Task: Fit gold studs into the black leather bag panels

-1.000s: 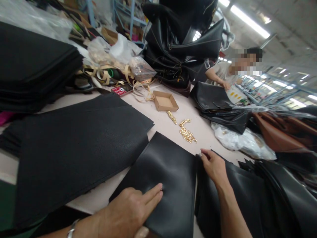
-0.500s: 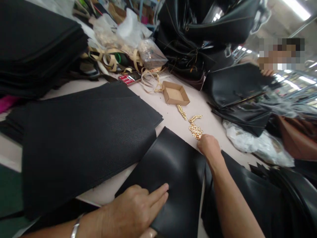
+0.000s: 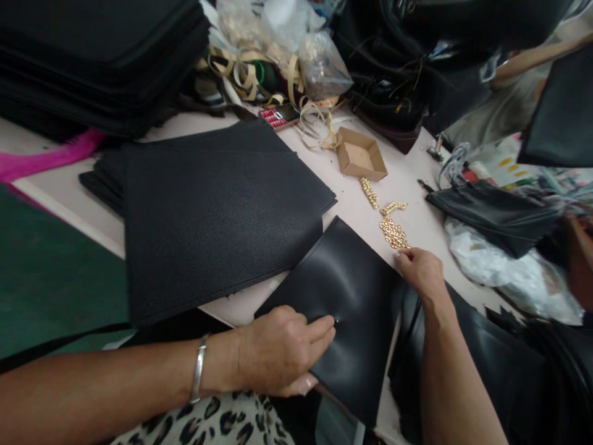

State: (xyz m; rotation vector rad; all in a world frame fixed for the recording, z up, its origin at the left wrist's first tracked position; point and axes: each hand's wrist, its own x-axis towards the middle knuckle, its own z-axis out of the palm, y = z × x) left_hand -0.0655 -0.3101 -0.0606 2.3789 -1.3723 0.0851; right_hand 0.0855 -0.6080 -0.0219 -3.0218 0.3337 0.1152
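Note:
A smooth black leather panel point(image 3: 356, 266) lies at the near edge of the table. My left hand point(image 3: 287, 346) grips it at its near side, two fingers stretched over the top and the thumb at the edge. Beside those fingertips a tiny gold-coloured piece point(image 3: 336, 321) shows on the leather. My right hand point(image 3: 422, 269) is closed in a pinch at the near end of a small heap of gold-coloured metal pieces point(image 3: 393, 232); what is between its fingertips is too small to make out. Two short rows of similar gold pieces point(image 3: 369, 193) lie behind the heap.
An open cardboard box point(image 3: 361, 154) stands beyond the gold pieces. Grained black leather panels point(image 3: 222, 216) lie to the left, with a tall black stack point(image 3: 92, 62) behind. Black bags point(image 3: 384, 80), plastic wrap point(image 3: 509, 266) and more black pieces point(image 3: 491, 358) crowd the right.
The view has shifted left and down. My right hand stays by the gold heap, its fingertips now more visible. A tiny gold piece now shows at my left fingertips. At right, a person's black piece has moved.

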